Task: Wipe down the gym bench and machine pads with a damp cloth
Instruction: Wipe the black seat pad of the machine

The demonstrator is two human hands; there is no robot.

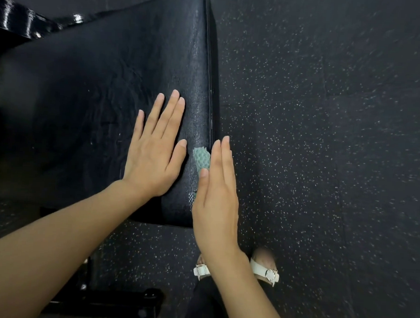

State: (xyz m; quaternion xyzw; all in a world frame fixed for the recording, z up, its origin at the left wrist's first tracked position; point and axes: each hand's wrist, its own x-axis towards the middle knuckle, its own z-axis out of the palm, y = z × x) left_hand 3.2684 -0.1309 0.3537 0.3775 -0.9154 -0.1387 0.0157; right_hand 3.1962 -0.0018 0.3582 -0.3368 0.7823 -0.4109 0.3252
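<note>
Left hand (156, 148) flat on the bench pad (98, 80), my straight-fingered right hand (214, 190) presses the green cloth (200, 157) to its side; next, I sweep forward.

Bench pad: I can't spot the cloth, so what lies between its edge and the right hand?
The green cloth, pressed against the bench pad by the flat right hand, as the head view shows.

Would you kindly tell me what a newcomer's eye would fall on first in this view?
Two bare hands stand out against the black bench pad: the left hand flat on its top near the right edge, the right hand pressing a teal cloth against that edge with straight fingers. Below, white buckled sandals show on the speckled dark floor.
</note>
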